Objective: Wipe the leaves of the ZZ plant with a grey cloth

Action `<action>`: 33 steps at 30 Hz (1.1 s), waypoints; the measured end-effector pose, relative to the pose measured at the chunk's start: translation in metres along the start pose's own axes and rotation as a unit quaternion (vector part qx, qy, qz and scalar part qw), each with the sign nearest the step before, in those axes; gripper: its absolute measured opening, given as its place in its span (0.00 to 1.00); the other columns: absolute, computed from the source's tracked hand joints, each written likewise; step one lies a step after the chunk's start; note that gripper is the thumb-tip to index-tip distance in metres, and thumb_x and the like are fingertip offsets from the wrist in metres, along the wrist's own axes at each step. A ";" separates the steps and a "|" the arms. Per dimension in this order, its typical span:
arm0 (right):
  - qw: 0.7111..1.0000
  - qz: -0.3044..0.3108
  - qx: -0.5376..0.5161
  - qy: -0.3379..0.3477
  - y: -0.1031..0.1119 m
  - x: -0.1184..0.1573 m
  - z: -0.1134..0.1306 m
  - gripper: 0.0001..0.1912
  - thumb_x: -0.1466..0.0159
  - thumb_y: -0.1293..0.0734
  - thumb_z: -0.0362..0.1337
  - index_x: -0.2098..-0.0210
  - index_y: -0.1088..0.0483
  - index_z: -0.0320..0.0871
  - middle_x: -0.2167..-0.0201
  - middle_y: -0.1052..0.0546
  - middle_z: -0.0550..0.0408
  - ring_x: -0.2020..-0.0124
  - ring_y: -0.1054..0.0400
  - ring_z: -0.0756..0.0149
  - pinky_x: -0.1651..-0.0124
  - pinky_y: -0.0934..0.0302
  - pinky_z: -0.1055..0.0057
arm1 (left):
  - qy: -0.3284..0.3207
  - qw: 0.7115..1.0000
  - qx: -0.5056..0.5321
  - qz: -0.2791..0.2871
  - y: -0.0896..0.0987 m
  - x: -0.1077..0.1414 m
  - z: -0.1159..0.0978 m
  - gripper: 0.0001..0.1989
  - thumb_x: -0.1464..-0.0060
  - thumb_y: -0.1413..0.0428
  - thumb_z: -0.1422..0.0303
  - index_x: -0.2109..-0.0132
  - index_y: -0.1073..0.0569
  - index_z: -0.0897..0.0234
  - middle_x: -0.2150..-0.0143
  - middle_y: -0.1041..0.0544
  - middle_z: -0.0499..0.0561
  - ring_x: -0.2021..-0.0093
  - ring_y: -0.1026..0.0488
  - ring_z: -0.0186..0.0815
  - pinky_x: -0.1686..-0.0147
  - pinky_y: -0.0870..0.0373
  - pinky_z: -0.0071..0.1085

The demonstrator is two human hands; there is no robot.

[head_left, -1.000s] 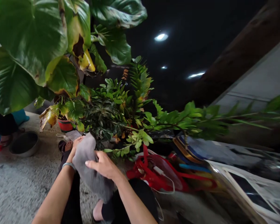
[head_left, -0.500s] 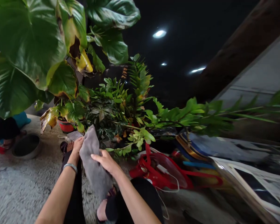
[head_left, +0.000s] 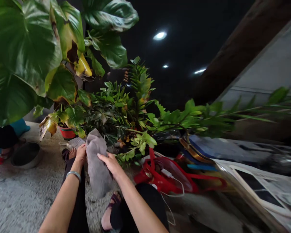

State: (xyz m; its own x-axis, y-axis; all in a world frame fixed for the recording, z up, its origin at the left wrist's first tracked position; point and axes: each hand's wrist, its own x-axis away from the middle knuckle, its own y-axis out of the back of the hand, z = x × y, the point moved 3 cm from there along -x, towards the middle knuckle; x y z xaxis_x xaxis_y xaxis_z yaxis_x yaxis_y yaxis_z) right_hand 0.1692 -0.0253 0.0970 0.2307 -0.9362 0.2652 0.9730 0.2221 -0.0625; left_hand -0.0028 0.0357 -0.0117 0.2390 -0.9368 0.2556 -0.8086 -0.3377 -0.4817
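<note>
A soft grey cloth hangs between my hands above the floor, its top edge bunched. My left hand is closed on the cloth's left edge, fingertips pinched together. My right hand grips the right side, thumb lying on the front; its other fingers are mostly hidden behind the fabric. Just beyond my left hand is a small flat pale thing with rows of dark marks; I cannot tell whether the hand touches it.
Leafy potted plants stand close in front, with a red pot at left. A round basin sits on the floor near another person's leg. To my right are a red bag, a white cable and stacked items.
The cloth has swung and now hangs straighter, its lower end drawn up off my foot and more folded at the top. Both hands keep their hold. The view has shifted slightly.
</note>
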 end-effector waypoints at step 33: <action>0.953 -0.054 -0.266 -0.134 0.023 0.015 -0.032 0.15 0.51 0.22 0.46 0.70 0.22 0.44 0.76 0.18 0.50 0.69 0.20 0.51 0.62 0.25 0.58 | -0.020 0.999 -0.022 -0.026 0.000 0.002 -0.003 0.23 0.76 0.24 0.59 0.73 0.23 0.66 0.81 0.28 0.43 0.79 0.33 0.28 0.76 0.32 0.27</action>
State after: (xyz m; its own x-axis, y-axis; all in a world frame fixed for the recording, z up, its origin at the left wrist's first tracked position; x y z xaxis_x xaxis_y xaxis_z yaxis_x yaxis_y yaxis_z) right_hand 0.1951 -0.0430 0.0689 0.1901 -0.8272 0.5288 0.8704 -0.1072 -0.4805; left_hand -0.0039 0.0337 -0.0087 0.3018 -0.9213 0.2451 -0.8176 -0.3823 -0.4305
